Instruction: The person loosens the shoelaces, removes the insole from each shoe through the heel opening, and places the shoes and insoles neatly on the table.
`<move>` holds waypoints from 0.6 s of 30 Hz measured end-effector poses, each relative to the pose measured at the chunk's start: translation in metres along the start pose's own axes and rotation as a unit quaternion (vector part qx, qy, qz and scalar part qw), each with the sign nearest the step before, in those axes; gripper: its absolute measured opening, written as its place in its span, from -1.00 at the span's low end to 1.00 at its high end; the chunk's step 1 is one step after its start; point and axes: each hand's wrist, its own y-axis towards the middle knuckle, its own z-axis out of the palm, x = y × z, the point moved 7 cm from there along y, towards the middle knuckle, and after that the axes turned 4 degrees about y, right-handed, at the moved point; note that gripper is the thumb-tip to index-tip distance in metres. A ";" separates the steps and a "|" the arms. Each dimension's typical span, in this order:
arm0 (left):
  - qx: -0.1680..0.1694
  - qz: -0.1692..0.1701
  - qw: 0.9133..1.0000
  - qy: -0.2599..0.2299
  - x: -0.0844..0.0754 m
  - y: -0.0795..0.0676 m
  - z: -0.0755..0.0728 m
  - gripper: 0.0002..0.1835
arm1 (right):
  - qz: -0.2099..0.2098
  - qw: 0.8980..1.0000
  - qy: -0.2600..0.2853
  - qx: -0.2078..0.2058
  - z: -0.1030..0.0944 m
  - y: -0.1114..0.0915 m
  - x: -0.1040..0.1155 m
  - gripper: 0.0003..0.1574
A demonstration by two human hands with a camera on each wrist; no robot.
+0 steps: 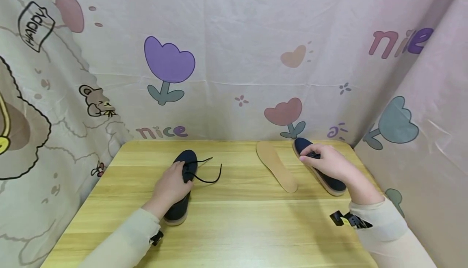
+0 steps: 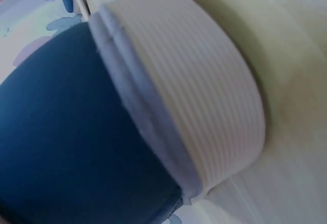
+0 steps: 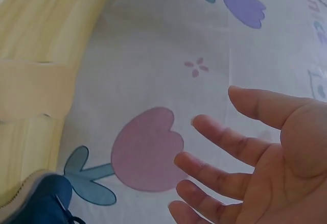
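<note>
My left hand (image 1: 171,185) grips a dark navy lace-up shoe (image 1: 179,211) at its middle, on the left of the table. The loose black laces (image 1: 210,182) of this shoe trail to the right. Its dark heel (image 2: 76,132) and ribbed tan sole edge (image 2: 204,86) fill the left wrist view. Over a second navy shoe (image 1: 332,183) at the right is my right hand (image 1: 327,162), fingers spread and relaxed, holding nothing in the right wrist view. A tan insole (image 1: 276,167) lies flat on the table, left of that second shoe.
The light wooden table (image 1: 234,227) ends at the back against a patterned cloth (image 1: 226,57). Cloth also hangs along the left and right sides. A small black device (image 1: 351,220) is strapped at the right wrist.
</note>
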 end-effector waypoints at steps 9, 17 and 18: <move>-0.003 0.002 1.000 0.010 0.027 -0.003 -0.011 -0.19 | 0.025 1.000 -0.012 -0.015 -0.018 -0.001 -0.013 -0.57; -0.012 0.006 1.000 0.010 0.052 -0.007 -0.021 -0.20 | 0.048 0.999 -0.002 -0.005 -0.025 0.000 -0.029 -0.50; -0.012 0.006 1.000 0.011 0.056 -0.007 -0.022 -0.19 | 0.051 0.999 0.002 -0.004 -0.026 0.000 -0.031 -0.49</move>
